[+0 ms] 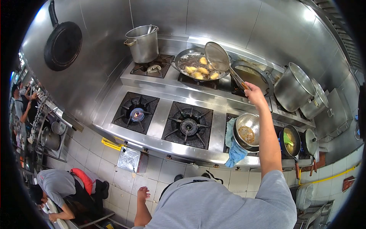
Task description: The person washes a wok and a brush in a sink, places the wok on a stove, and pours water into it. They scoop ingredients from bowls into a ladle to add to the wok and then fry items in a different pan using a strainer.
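Note:
My right hand [254,94] is closed around the handle of a round mesh skimmer [217,56]. The skimmer is tilted up over the right side of a wok [179,68] on the back burner. In the wok's bubbling oil float several golden fried pieces [202,70]; their exact kind I cannot make out. Just right of it, partly behind the skimmer handle, sits a second wide pan [249,76] of dark liquid. My left hand [143,194] hangs low beside my body, away from the stove, its fingers loosely apart and holding nothing.
A tall pot [142,45] stands back left, large pots [293,89] back right. One front burner [137,114] has a flame. A metal bowl [247,131] rests by a blue cloth [237,152]; a frying pan [290,141] is further right. Behind, a person [61,187] bends down.

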A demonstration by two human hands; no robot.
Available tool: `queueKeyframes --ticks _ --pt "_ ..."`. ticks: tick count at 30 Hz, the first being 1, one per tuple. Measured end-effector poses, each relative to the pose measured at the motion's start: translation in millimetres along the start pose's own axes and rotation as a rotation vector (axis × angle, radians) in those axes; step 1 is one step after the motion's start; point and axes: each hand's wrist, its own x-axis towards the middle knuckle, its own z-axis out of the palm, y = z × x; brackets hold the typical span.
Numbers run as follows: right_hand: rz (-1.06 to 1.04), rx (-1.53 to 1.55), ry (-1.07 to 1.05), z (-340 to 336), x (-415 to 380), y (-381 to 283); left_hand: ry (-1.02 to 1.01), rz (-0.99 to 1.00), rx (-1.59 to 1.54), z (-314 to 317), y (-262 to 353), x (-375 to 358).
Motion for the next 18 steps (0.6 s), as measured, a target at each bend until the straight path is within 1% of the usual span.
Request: queueKeyframes --ticks 1,2,4,6,9,11,15,18 --pt "-0.068 -0.001 0.019 -4.0 12.0 16.0 -0.021 0.025 -0.018 1.5 0.0 0.3" --pt "-0.07 -0.002 0.016 -10.0 13.6 13.8 -0.02 0.024 -0.022 3.1 -2.1 -1.0" --pt "0.025 -0.075 -0.04 -21.5 15.9 10.4 -0.01 0.001 0.019 7.0 -7.1 -4.1" --pt "0.05 -0.106 -0.067 -22.4 24.3 12.1 -0.009 -0.028 0.031 6.2 -16.3 -4.4" --pt "0.112 -0.078 -0.105 -18.6 29.2 13.6 -0.007 -0.071 0.057 1.6 -29.8 -6.5" --pt "0.18 0.018 -0.128 -13.7 32.2 14.2 0.001 -0.086 0.066 -1.0 -31.0 -8.2" --pt "0.166 0.062 -0.177 -10.4 29.7 9.4 0.031 -0.084 0.031 -3.4 -28.3 -14.1" --pt "0.148 0.041 -0.169 -13.6 23.8 -0.5 0.045 -0.087 0.013 -2.6 -31.1 -17.4"
